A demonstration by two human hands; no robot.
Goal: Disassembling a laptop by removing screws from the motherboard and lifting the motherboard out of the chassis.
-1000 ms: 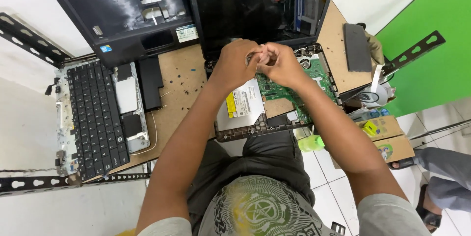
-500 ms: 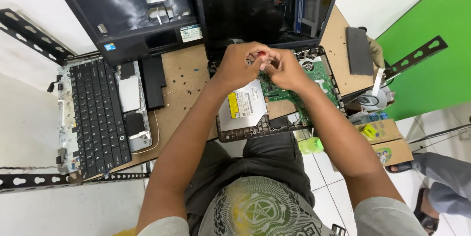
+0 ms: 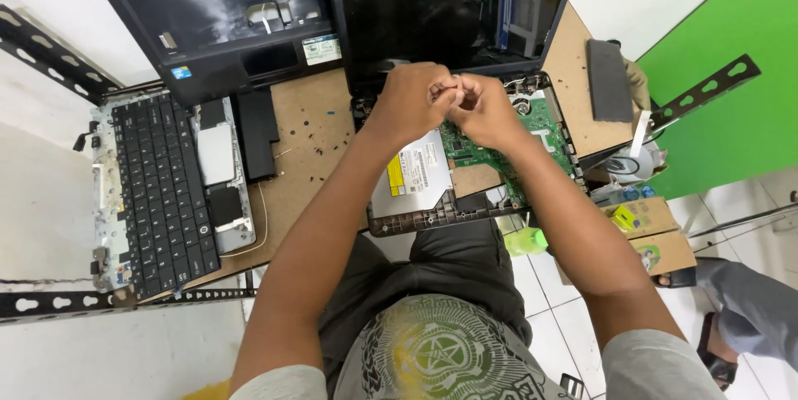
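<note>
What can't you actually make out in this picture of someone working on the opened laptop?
Head view, the only one:
- Whatever the left hand and right hand pinch between them: the fingers cover it, and it is too small to tell.
- The green circuit board: partly under the right hand and forearm.
- The black laptop shell at top: cut off by the frame edge.
- The person at lower right: cut off by the edge.

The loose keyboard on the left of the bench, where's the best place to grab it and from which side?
Probably by its two long edges, coming down from above. The keyboard lies flat, keys up, long axis running away from the person, with its near end at the bench's front edge. A thin, wide slab likely flexes if lifted by one corner, so grip mid-length.
</note>
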